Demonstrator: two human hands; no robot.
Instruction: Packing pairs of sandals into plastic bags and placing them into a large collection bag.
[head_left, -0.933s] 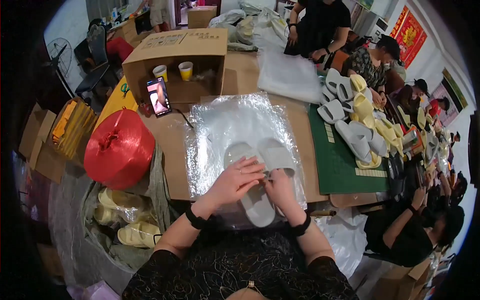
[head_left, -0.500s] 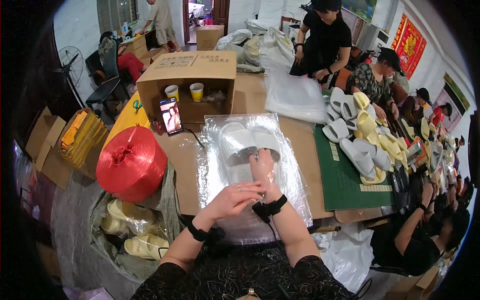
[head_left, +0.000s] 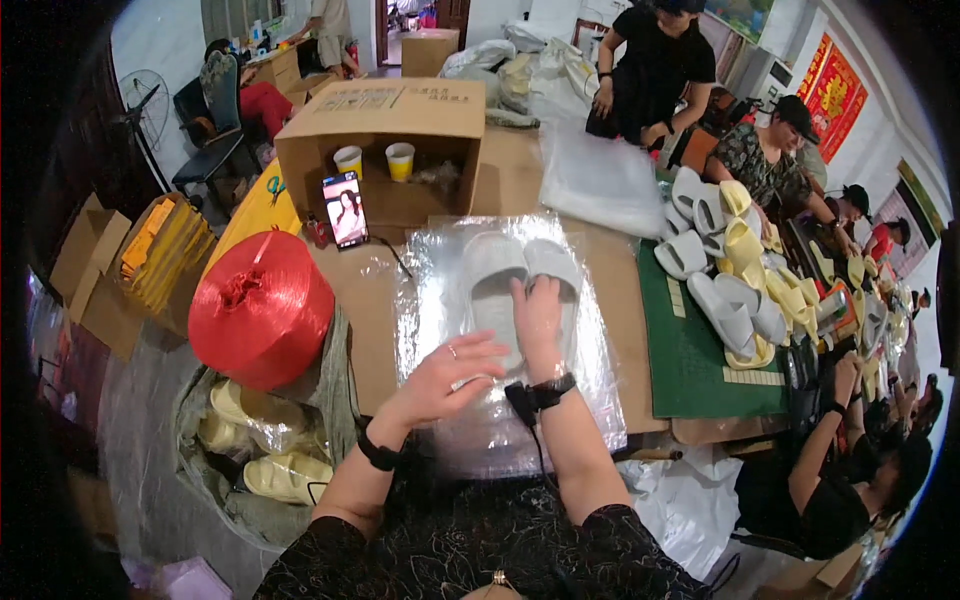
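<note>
A pair of light grey slippers point(head_left: 496, 262) lies side by side, toes away from me, on a stack of clear plastic bags point(head_left: 425, 345). My right hand point(head_left: 538, 322) reaches over the slippers, its fingers closed at the strap of the right one. Shiny film shows around that wrist; I cannot tell whether the slippers are inside a bag. With fingers stretched out, my left hand point(head_left: 447, 378) hovers open and holds nothing, beside the heel of the left slipper. Both wrists wear black bands.
A red roll of plastic twine point(head_left: 262, 310) stands at left, above a sack of yellow slippers point(head_left: 285, 478). Ahead, a phone point(head_left: 346, 211) leans by an open carton point(head_left: 385, 115) holding cups. Grey and yellow slippers point(head_left: 722, 300) pile on a green mat point(head_left: 690, 380). Co-workers sit at right.
My left hand has drawn back left, away from my right wrist, and spread its fingers. My right hand has moved slightly forward and right, and the slippers now sit farther forward on the bags.
</note>
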